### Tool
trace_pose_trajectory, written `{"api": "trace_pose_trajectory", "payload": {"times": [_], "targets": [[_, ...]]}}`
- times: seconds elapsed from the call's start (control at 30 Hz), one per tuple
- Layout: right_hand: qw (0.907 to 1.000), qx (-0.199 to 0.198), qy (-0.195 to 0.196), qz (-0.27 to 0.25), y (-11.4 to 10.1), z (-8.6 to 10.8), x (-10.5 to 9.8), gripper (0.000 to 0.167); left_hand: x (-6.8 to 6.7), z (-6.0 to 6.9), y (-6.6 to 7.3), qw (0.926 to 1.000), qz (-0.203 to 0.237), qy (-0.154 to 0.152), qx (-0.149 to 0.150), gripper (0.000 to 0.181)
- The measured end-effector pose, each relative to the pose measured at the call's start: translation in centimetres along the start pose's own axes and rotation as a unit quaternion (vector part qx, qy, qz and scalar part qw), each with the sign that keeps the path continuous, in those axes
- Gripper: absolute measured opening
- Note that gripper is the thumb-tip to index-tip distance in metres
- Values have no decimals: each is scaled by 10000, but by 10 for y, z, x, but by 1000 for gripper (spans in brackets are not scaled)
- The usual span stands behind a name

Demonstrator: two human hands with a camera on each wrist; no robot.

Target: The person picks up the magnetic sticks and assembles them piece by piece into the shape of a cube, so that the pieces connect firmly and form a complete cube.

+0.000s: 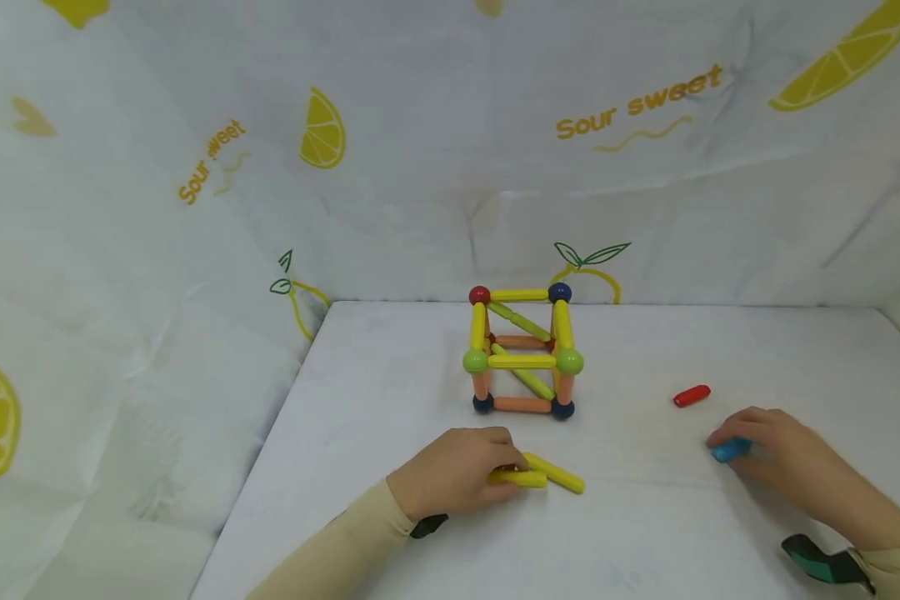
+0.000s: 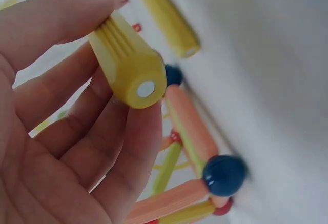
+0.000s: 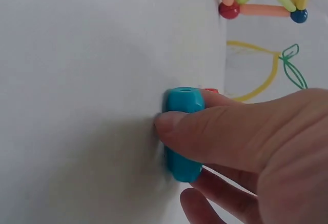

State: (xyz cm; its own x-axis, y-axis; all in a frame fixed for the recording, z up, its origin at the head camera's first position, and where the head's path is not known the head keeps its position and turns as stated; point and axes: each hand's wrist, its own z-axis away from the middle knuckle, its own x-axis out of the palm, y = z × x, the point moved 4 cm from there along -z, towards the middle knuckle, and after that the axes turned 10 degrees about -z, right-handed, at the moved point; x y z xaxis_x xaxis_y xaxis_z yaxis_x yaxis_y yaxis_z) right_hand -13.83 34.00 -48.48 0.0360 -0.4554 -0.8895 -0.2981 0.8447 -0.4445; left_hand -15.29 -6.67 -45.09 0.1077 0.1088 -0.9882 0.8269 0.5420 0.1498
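My left hand [image 1: 461,471] pinches a yellow magnetic rod [image 2: 128,62] between thumb and fingertips; a pale magnet disc shows in its end. Just beyond it, a second yellow rod [image 1: 557,473] lies on the table. At the right, my right hand [image 1: 783,458] pinches a short blue rod [image 3: 184,131] between thumb and fingers, at the table surface. A short red rod [image 1: 692,396] lies a little farther back. Behind the left hand stands a cube frame [image 1: 522,362] of yellow and orange rods with balls at its corners and green diagonal rods.
The white table [image 1: 390,358] ends at the back against a hanging white cloth [image 1: 420,167] printed with lemons and lettering. The cube frame stands near that back edge, between the two hands.
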Motion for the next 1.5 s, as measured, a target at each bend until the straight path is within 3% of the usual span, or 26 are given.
{"api": "trace_pose_trajectory", "payload": {"times": [0.13, 0.23, 0.3, 0.47, 0.63, 0.97, 1.23, 1.33, 1.5], "targets": [[9999, -34, 13, -116, -18, -11, 3, 34, -18, -11, -3, 9990, -92, 442, -31, 20], [9984, 179, -237, -483, -50, -28, 1, 28, -30, -16, -4, 9963, -201, 830, -57, 22], [9969, 136, -202, -752, -75, -40, -1, 28, -35, -18, -4, 9944, -211, 1034, -90, 24], [9914, -387, 34, -1253, -127, -59, -3, 28, -39, -19, -5, 9912, -44, 1314, -127, 36], [9858, -668, 7, -1539, -156, -66, 0, 30, -39, -20, -5, 9878, -59, 1555, -101, 42], [9833, -891, -92, -1586, -174, -70, 10, 33, -40, -18, -3, 9844, -241, 1734, -161, 40], [9835, -709, -137, -1659, -177, -72, 14, 32, -37, -18, -3, 9796, -732, 1852, -258, 38], [9837, -694, -12, -1656, -176, -73, 15, 33, -31, -21, -4, 9784, -967, 1793, -361, 37], [9800, -938, 534, -1671, -175, -73, 14, 37, -15, -29, -7, 9733, -1405, 1696, -646, 31]]}}
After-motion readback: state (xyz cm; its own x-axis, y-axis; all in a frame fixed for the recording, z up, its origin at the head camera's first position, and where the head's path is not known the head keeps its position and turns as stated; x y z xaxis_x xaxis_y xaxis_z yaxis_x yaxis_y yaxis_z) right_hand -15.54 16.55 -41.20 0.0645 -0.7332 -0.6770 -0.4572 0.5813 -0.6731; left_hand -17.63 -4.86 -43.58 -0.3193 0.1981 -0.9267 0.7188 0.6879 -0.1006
